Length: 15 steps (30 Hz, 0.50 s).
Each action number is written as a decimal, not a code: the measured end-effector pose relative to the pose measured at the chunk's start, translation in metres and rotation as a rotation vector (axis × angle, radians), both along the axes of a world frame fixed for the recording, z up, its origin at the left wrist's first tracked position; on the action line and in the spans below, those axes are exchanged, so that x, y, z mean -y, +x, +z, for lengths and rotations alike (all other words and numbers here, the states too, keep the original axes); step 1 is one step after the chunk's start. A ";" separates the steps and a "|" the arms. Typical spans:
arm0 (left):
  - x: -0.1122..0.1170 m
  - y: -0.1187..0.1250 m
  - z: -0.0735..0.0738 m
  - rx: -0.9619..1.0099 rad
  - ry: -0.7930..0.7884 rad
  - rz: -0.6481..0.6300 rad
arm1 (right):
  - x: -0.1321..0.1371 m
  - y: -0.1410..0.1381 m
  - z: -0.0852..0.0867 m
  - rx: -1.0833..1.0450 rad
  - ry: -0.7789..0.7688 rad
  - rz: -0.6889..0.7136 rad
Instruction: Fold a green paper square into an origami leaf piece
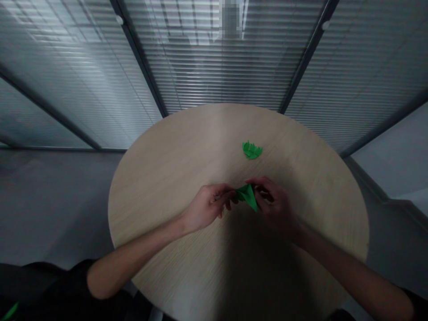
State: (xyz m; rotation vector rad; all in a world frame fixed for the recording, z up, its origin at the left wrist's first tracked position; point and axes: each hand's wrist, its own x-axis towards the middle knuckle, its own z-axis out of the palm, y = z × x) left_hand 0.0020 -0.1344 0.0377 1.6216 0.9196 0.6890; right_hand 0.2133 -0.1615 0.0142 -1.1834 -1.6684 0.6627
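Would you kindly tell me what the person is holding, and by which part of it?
The left hand and right hand pinch a folded green paper by its left and right corners; its lower tip is free.

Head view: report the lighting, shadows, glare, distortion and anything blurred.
Head view: dim light, glare on the slatted blinds at upper left; a broad shadow over the near part of the round wooden table, darkening the right hand more than the left hand; wide-angle distortion leaning the window frames; a pixelated patch at top centre; the folded green paper fairly sharp.
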 end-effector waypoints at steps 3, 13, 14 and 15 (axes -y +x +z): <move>0.000 -0.001 -0.001 0.021 0.011 -0.025 | -0.001 0.000 0.000 -0.008 0.003 -0.010; 0.000 -0.003 -0.001 0.026 0.021 -0.047 | -0.002 0.001 -0.001 -0.052 -0.083 -0.016; 0.000 -0.003 0.000 0.015 0.036 -0.033 | -0.002 0.001 -0.002 -0.070 -0.097 -0.019; 0.000 -0.004 0.000 0.003 0.060 -0.020 | -0.002 0.001 -0.002 -0.094 -0.112 -0.020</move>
